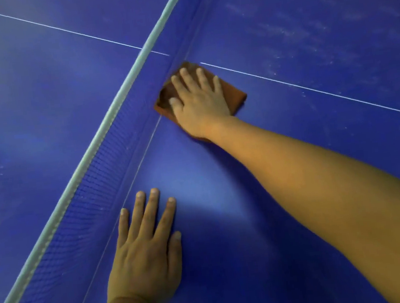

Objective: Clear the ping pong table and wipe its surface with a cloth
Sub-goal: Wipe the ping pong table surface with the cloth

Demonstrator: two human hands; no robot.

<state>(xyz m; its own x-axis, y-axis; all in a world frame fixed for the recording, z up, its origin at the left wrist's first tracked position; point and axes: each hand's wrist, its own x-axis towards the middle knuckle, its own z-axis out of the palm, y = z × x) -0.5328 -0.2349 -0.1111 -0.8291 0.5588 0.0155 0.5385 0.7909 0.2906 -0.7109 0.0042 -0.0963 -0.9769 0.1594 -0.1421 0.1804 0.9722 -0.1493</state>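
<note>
Head view: the right hand [198, 99] is being held flat, fingers straight and slightly spread, and is being pressed palm-down onto a folded brown cloth [236, 95]. Nothing is being gripped by it; the cloth is only being pinned under the palm. The cloth is being kept on the blue ping pong table [293, 42], right at the foot of the net [100, 152], its far corner touching the net mesh, just beside the spot where the white centre line [311, 89] is meeting the net. The right forearm is being stretched in from the lower right. The left hand [145, 251] is being rested flat on the table nearer the camera, fingers extended and relaxed, nothing being held, its fingertips lying just beside the thin white line along the net base. The net, with its pale top band, is being seen running diagonally from lower left to top centre. Whitish dusty smears are being shown on the table surface at upper right.
</note>
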